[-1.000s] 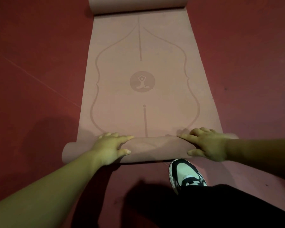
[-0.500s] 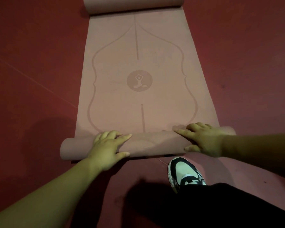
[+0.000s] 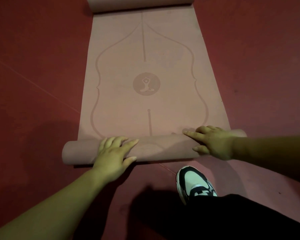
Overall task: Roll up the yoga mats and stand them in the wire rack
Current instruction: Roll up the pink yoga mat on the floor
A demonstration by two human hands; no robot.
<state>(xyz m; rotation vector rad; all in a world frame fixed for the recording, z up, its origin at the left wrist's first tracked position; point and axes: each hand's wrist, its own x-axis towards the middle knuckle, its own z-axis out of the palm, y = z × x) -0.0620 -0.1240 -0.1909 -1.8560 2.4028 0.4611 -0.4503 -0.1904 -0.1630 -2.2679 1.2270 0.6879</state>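
The mat [image 3: 145, 66] lies lengthwise on the floor [image 3: 258, 66], running away from the person, pale pink with a curved outline printed on it, a centre line, and a round emblem [image 3: 146, 84] of a seated figure in the middle. Its near end is wound into a roll [image 3: 163, 148] that lies across the view, the left end sticking out past the mat's edge and sitting slightly nearer than the right end. The far end is curled into a second roll [image 3: 139, 4] at the top edge of the view. The left hand [image 3: 113, 153] rests on top of the near roll towards its left part, palm down, its fingers [image 3: 132, 142] spread and fairly straight over the crest and the thumb lying against the near side. The right hand [image 3: 213, 142] rests on the roll near its right end, its fingers [image 3: 190, 134] draped over the top with the index stretched out along the crest towards the middle, the thumb on the near side; neither hand closes around the roll. Both bare forearms reach in from the bottom and right of the view. Just behind the roll a black-and-white shoe [image 3: 194, 184] stands on the floor, toe towards the mat, with a black trouser leg [image 3: 215, 219] above it. The floor is dark red, crossed on the left by a thin pale line [image 3: 33, 82].
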